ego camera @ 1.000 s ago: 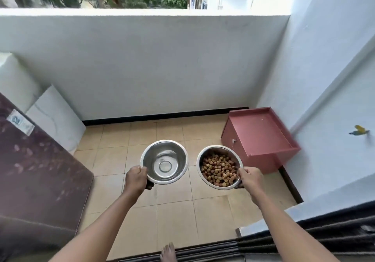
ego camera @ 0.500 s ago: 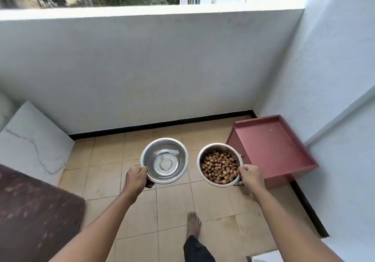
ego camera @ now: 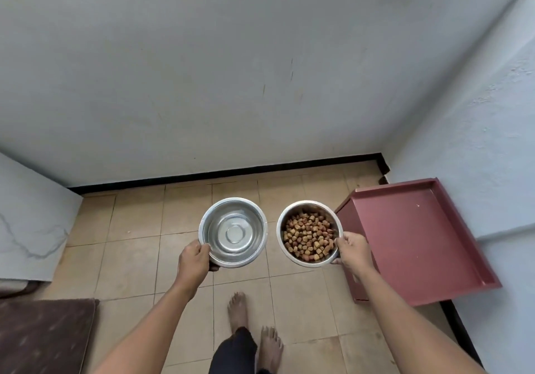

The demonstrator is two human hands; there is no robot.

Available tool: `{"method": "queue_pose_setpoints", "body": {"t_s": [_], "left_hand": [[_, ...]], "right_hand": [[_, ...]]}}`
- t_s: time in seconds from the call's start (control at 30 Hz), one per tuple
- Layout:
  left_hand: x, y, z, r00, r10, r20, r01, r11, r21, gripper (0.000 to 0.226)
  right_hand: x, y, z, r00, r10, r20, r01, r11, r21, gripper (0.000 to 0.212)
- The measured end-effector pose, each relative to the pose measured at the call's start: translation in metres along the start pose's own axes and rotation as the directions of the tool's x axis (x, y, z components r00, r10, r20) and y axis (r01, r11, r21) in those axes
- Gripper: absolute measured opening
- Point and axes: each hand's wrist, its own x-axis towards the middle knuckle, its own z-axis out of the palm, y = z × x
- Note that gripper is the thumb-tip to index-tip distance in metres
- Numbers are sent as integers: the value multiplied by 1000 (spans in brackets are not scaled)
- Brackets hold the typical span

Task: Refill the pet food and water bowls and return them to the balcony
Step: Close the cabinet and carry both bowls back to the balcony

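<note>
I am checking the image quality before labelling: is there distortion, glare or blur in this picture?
Head view: wide-angle bending curves the black skirting and slants the walls; soft, even daylight, with no hard shadows; mild reflections inside the water bowl, not blown out; the food bowl, left hand and right hand look sharp; the brown mat is soft.
</note>
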Motion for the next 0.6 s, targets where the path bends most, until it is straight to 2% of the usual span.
{"method": "queue_pose_setpoints", "body": {"t_s": [0.27,0.6], "left_hand": [[185,-58,76,996,-82,-21,82,997,-7,22],[403,-199,172,993,-119,-25,117,992,-52,21]], "right_hand": [[164,45,99,999,46,-13,-46,999,5,26],[357,183,262,982,186,-21,-180,969,171,24]]}}
